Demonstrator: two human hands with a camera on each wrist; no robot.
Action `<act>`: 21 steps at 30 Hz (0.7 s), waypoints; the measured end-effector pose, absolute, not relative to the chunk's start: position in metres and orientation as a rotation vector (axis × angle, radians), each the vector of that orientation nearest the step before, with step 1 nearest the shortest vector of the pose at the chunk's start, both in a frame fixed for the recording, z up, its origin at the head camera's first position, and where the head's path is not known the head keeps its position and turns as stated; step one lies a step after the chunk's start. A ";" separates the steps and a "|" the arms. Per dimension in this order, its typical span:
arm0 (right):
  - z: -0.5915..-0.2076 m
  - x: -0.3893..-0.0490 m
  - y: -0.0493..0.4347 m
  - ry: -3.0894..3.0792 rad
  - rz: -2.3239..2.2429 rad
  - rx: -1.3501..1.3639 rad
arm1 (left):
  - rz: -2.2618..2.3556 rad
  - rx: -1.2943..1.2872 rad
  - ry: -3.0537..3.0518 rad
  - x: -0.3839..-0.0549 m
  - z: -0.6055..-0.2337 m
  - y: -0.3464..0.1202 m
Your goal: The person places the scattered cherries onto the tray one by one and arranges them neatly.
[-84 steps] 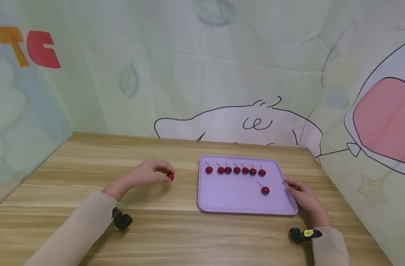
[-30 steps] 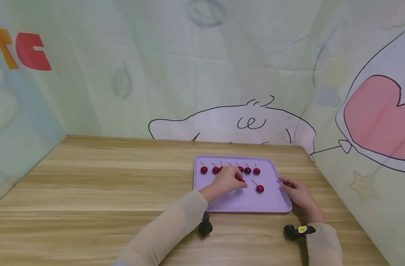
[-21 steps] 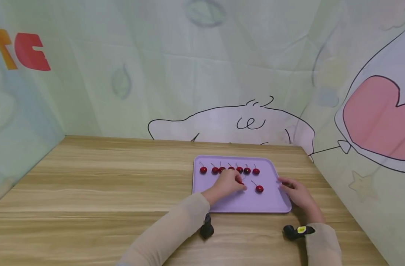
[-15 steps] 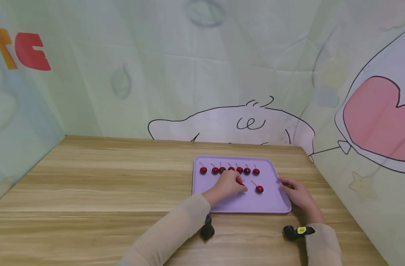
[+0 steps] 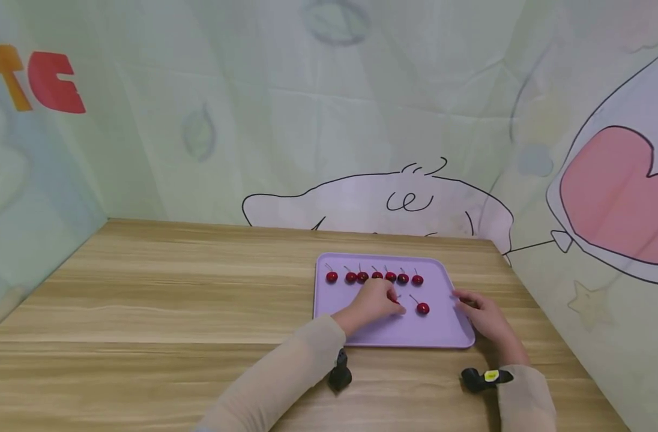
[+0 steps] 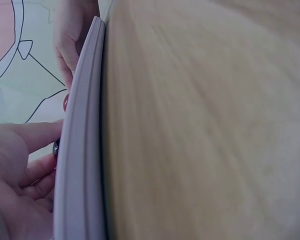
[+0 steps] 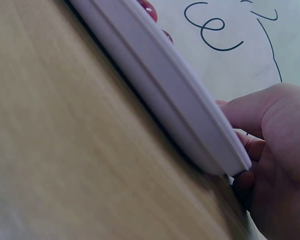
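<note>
On the wooden table lies a light purple tray (image 5: 361, 341). Near its far edge is a row of several red cherries (image 5: 331, 277) with stems. A separate cherry (image 5: 423, 308) lies closer to the front, right of the row. My left hand (image 5: 368, 303) is low over the tray's middle and pinches a cherry (image 5: 394, 299) between thumb and fingers, which mostly cover it. My right hand (image 5: 488, 318) holds the tray's right rim. In the right wrist view its fingers lie about the tray's edge (image 7: 180, 95), partly hidden behind it.
The wooden table (image 5: 172, 300) extends left of the tray. A printed cloth backdrop (image 5: 286, 120) rises along the table's back and sides. Each wrist wears a small black camera, such as the left one's camera (image 5: 340, 375).
From the table left of the tray, my left hand has carried its cherry rightward over the tray, then stayed nearly still there. My right hand keeps its place at the rim.
</note>
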State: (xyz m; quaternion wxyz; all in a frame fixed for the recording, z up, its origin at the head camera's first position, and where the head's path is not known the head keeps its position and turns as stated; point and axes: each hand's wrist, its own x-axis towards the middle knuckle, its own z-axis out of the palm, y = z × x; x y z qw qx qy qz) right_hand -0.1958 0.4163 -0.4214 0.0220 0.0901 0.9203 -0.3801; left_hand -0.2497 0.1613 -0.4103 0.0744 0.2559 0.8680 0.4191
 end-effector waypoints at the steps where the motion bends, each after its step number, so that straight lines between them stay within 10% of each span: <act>1: -0.422 -0.196 0.416 2.849 -1.181 0.283 | 1.257 0.770 2.607 -0.249 -0.410 0.161; 21: -0.422 -0.200 0.421 2.838 -1.162 0.244 | 1.286 0.724 2.629 -0.245 -0.391 0.146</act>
